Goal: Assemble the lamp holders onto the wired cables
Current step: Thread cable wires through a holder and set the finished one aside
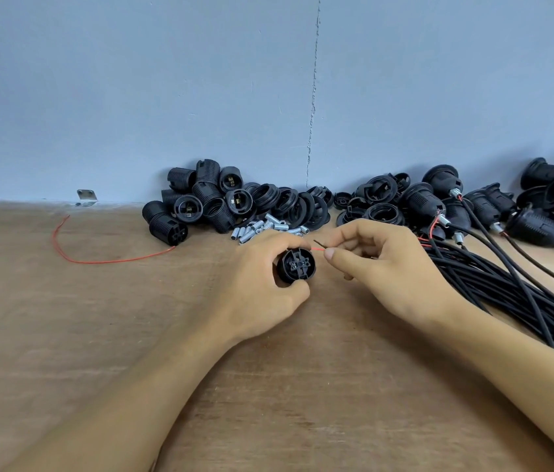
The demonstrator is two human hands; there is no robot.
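Black plastic crowds the back of the wooden bench [98, 335]: a heap of lamp holders [194, 202], rings [303, 202], small metal tubes [268, 228] before them, and black cables [507, 284] sweeping down just beside the right hand [381, 267]; a loose red wire [98, 258] lies well apart at left. The left hand [262, 284] curls round one held holder [296, 264] at centre, its terminal end facing the camera and its long axis running away toward the wall. The right hand pinches a red wire end [318, 247] between thumb and forefinger, tip pointing left, near the held holder's upper rim.
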